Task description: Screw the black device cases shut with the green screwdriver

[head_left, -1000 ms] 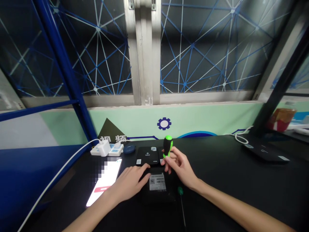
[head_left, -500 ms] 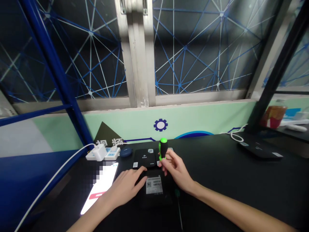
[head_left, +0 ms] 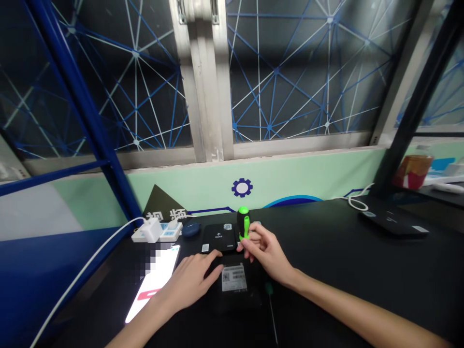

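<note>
In the head view, the right hand [head_left: 266, 251] pinches a black-and-green screwdriver [head_left: 244, 224] upright at the far right corner of a flat black box [head_left: 239, 300], label up, on the table. The left hand [head_left: 194, 278], thumb and forefinger spread, steadies its left side. A lit phone [head_left: 161, 268] lies left.

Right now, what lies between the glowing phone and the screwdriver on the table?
In the head view, the left hand, then the white-labelled black device.

Grn wall [head_left: 203, 186] (w/ gear [head_left: 242, 187]), dk windows [head_left: 290, 96].
</note>
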`<state>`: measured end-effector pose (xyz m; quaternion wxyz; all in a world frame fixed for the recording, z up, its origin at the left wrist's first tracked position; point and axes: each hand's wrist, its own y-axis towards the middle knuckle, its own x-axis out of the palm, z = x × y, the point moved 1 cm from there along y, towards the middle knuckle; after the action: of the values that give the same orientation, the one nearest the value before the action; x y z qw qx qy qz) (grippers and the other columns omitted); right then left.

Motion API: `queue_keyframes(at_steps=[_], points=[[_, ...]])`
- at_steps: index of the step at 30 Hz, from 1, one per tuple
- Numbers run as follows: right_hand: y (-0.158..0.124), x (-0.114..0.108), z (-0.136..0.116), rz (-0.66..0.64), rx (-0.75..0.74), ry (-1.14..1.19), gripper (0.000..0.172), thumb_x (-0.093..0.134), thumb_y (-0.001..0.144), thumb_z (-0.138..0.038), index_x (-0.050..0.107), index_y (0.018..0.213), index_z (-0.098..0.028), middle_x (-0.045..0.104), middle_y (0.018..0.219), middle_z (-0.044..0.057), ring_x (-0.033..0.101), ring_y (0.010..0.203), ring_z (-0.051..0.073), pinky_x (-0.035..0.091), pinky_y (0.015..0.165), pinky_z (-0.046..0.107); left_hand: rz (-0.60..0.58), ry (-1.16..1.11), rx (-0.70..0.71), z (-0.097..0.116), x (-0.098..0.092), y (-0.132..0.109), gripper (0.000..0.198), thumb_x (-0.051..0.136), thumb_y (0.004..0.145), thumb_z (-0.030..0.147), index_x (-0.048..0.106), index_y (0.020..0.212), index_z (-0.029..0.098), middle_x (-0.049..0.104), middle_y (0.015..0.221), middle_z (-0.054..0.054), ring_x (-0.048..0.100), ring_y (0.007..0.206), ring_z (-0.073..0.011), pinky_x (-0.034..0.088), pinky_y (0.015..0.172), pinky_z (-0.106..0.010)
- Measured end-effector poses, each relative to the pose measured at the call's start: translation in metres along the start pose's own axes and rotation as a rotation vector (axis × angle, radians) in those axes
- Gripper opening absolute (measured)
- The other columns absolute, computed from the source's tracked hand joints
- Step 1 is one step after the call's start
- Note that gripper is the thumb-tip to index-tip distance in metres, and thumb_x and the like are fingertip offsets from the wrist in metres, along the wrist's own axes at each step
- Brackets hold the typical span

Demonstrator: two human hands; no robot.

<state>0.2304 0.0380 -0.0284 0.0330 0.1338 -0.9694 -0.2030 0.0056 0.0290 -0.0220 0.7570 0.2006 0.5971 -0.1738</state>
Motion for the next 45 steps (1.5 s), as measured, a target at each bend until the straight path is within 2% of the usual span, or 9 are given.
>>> queue_keyframes(at_steps=[5, 9, 15, 20, 25, 28, 33, 37, 45], points=[[-0.0003, 0.0013, 0.0010, 0.005, -0.018, 0.034, 0.029, 0.059, 0.094, -0.045, 0.051, 0.108, -0.020, 0.065, 0.081, 0.002, 0.059, 0.058, 0.011, 0.046, 0.050, 0.022, 0.009, 0.021, 0.007, 0.0032, -0.0029, -0.0007, 0.040, 0.031, 0.102, 0.051, 0.058, 0.121, 0.028, 0.068, 0.086, -0.003, 0.066, 0.082, -0.0255, 0.044, 0.069, -0.030], [0.0000, 0.0014, -0.0010, -0.003, -0.037, -0.012, 0.029, 0.049, 0.099, -0.045, 0.057, 0.105, -0.018, 0.064, 0.079, 0.002, 0.056, 0.052, 0.010, 0.045, 0.051, 0.023, 0.014, 0.028, 0.018, 0.0030, -0.0030, -0.0008, 0.039, 0.031, 0.102, 0.050, 0.058, 0.120, 0.029, 0.067, 0.084, -0.002, 0.066, 0.080, -0.0254, 0.043, 0.067, -0.031], [0.0024, -0.0009, -0.0023, 0.014, -0.014, -0.012, 0.024, 0.060, 0.093, -0.043, 0.053, 0.097, -0.020, 0.068, 0.083, 0.003, 0.059, 0.060, 0.012, 0.043, 0.049, 0.021, 0.009, 0.031, 0.016, 0.0024, -0.0026, -0.0015, 0.039, 0.032, 0.102, 0.050, 0.058, 0.122, 0.029, 0.067, 0.085, -0.003, 0.066, 0.081, -0.0262, 0.044, 0.068, -0.032], [0.0014, 0.0001, -0.0017, 0.016, 0.033, -0.005, 0.033, 0.069, 0.087, -0.044, 0.046, 0.097, -0.022, 0.070, 0.077, 0.002, 0.061, 0.058, 0.013, 0.043, 0.048, 0.021, 0.003, 0.023, 0.013, 0.0019, -0.0015, -0.0026, 0.039, 0.033, 0.102, 0.050, 0.057, 0.124, 0.029, 0.067, 0.085, -0.004, 0.066, 0.082, -0.0268, 0.045, 0.068, -0.032], [0.0008, 0.0000, -0.0026, -0.022, -0.014, 0.007, 0.030, 0.057, 0.094, -0.047, 0.052, 0.108, -0.021, 0.065, 0.082, 0.002, 0.059, 0.059, 0.012, 0.046, 0.051, 0.023, 0.005, 0.029, 0.014, 0.0014, -0.0004, -0.0015, 0.038, 0.033, 0.102, 0.050, 0.057, 0.123, 0.029, 0.067, 0.085, -0.003, 0.066, 0.081, -0.0266, 0.045, 0.068, -0.033], [0.0010, -0.0006, -0.0014, -0.045, -0.032, -0.023, 0.029, 0.054, 0.096, -0.046, 0.057, 0.107, -0.019, 0.063, 0.081, 0.002, 0.057, 0.057, 0.010, 0.045, 0.051, 0.022, 0.000, 0.024, 0.014, 0.0018, -0.0016, -0.0009, 0.037, 0.034, 0.101, 0.050, 0.057, 0.122, 0.029, 0.066, 0.084, -0.003, 0.065, 0.082, -0.0267, 0.045, 0.068, -0.033], [0.0019, -0.0014, 0.0010, 0.000, 0.004, -0.011, 0.028, 0.067, 0.088, -0.043, 0.055, 0.099, -0.020, 0.064, 0.085, 0.003, 0.059, 0.062, 0.011, 0.044, 0.048, 0.020, 0.001, 0.005, 0.004, 0.0021, -0.0034, -0.0012, 0.040, 0.032, 0.101, 0.051, 0.057, 0.124, 0.029, 0.066, 0.086, -0.004, 0.066, 0.084, -0.0267, 0.046, 0.071, -0.034], [0.0021, -0.0015, -0.0009, 0.009, 0.022, 0.006, 0.033, 0.072, 0.084, -0.042, 0.049, 0.095, -0.022, 0.065, 0.077, 0.000, 0.058, 0.060, 0.012, 0.044, 0.048, 0.020, -0.013, -0.003, 0.003, 0.0022, -0.0038, -0.0010, 0.043, 0.031, 0.101, 0.053, 0.057, 0.125, 0.028, 0.067, 0.087, -0.004, 0.066, 0.085, -0.0267, 0.047, 0.073, -0.034], [0.0002, -0.0010, -0.0033, -0.041, -0.025, 0.009, 0.029, 0.058, 0.094, -0.045, 0.060, 0.105, -0.018, 0.063, 0.079, 0.002, 0.056, 0.061, 0.011, 0.048, 0.057, 0.025, -0.016, 0.003, 0.013, 0.0014, -0.0038, -0.0012, 0.040, 0.032, 0.101, 0.052, 0.057, 0.124, 0.029, 0.067, 0.090, -0.004, 0.066, 0.085, -0.0264, 0.047, 0.072, -0.033]])
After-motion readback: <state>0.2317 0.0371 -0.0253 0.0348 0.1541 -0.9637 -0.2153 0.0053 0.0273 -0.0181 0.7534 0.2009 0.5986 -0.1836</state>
